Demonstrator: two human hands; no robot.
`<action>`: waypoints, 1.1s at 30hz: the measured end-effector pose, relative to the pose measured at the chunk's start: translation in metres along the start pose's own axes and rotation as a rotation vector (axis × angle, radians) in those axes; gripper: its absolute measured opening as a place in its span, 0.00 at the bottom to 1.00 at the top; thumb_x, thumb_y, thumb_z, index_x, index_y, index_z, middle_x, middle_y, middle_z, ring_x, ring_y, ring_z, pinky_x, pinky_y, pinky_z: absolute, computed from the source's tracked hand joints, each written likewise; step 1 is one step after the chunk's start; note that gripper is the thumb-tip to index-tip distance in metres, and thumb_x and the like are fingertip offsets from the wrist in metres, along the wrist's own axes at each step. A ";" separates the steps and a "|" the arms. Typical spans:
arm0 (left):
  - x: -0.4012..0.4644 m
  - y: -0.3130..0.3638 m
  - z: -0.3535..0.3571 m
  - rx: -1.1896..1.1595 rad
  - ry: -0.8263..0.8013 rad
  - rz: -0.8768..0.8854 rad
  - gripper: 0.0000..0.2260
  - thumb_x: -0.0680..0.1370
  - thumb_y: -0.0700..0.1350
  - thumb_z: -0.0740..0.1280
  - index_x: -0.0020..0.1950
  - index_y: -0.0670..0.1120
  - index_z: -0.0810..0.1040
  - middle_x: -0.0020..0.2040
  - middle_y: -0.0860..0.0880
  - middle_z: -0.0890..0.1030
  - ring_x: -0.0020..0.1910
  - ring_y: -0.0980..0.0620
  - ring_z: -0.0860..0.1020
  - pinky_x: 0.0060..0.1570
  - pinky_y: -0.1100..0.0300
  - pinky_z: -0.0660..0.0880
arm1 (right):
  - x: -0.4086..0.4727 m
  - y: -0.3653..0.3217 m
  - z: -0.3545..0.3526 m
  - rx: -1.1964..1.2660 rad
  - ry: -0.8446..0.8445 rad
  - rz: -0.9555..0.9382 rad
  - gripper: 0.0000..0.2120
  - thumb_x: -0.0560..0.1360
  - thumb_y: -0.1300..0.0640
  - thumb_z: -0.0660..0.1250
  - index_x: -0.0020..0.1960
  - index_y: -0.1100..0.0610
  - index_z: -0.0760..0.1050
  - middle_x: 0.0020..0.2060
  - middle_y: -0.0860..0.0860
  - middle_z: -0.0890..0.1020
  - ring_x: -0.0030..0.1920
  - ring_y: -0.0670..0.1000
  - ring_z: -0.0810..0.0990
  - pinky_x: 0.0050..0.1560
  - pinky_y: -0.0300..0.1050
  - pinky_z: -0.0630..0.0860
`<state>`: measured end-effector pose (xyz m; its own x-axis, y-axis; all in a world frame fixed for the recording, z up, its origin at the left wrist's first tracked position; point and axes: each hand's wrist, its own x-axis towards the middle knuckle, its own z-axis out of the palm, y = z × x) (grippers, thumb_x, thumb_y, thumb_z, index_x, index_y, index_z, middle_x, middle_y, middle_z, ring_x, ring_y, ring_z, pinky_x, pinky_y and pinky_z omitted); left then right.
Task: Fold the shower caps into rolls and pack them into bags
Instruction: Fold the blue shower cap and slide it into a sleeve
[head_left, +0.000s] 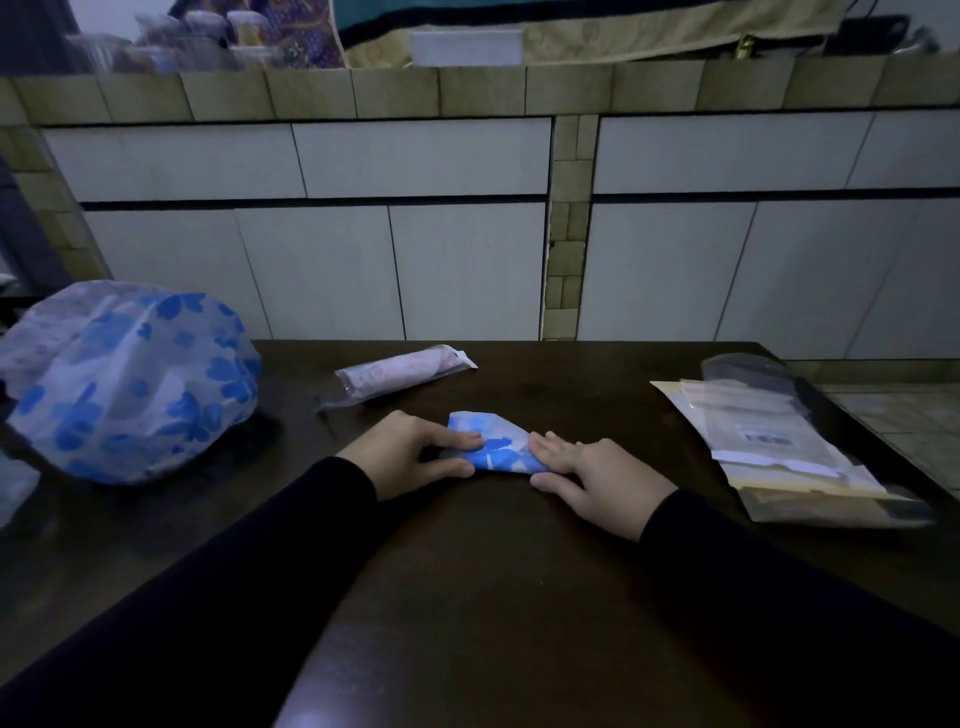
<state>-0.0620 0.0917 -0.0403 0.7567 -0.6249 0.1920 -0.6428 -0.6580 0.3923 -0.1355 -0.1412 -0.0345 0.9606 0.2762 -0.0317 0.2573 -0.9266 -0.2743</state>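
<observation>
One cap bagged, a second partly folded

The left hand (410, 449) pinched one end of the blue-flowered cap (496, 449) in the middle of the tabletop (519, 571), and the right hand (597, 475) pressed flat on the other end. A bagged pink roll (405, 375) lay just behind; the heap of loose caps (130, 379) and the spare bags (779, 447) waited.

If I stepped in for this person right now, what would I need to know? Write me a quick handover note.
Left hand pinches the left end of the blue-flowered cap; right hand presses flat on its right end.
The cap lies partly folded on the table, not yet a roll.
Done: one bagged pink roll lies behind the hands.
Left: finish this roll, bag it from the stack of bags on the right, then work through the pile of loose caps on the left.
</observation>
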 end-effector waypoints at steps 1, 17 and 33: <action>0.000 -0.001 0.000 0.006 0.007 0.017 0.17 0.73 0.54 0.70 0.62 0.57 0.78 0.60 0.59 0.79 0.55 0.67 0.75 0.60 0.68 0.70 | -0.002 0.001 -0.001 0.034 0.043 0.007 0.24 0.81 0.48 0.58 0.75 0.50 0.59 0.74 0.45 0.63 0.73 0.41 0.59 0.72 0.40 0.54; -0.007 0.011 -0.007 -0.101 0.079 0.001 0.04 0.77 0.54 0.65 0.50 0.60 0.77 0.39 0.58 0.81 0.39 0.64 0.78 0.45 0.65 0.75 | -0.002 -0.007 -0.021 0.160 0.147 0.141 0.14 0.78 0.47 0.62 0.56 0.52 0.80 0.41 0.44 0.78 0.41 0.44 0.76 0.38 0.33 0.70; 0.002 0.008 0.007 0.094 0.222 0.214 0.10 0.77 0.48 0.64 0.52 0.48 0.83 0.50 0.54 0.81 0.50 0.61 0.73 0.54 0.71 0.66 | 0.000 -0.020 -0.006 -0.090 0.223 -0.035 0.17 0.78 0.60 0.63 0.66 0.49 0.72 0.60 0.46 0.73 0.59 0.45 0.71 0.62 0.39 0.69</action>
<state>-0.0670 0.0820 -0.0431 0.6040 -0.6530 0.4569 -0.7905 -0.5638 0.2392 -0.1400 -0.1243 -0.0237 0.9478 0.2546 0.1918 0.2896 -0.9392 -0.1846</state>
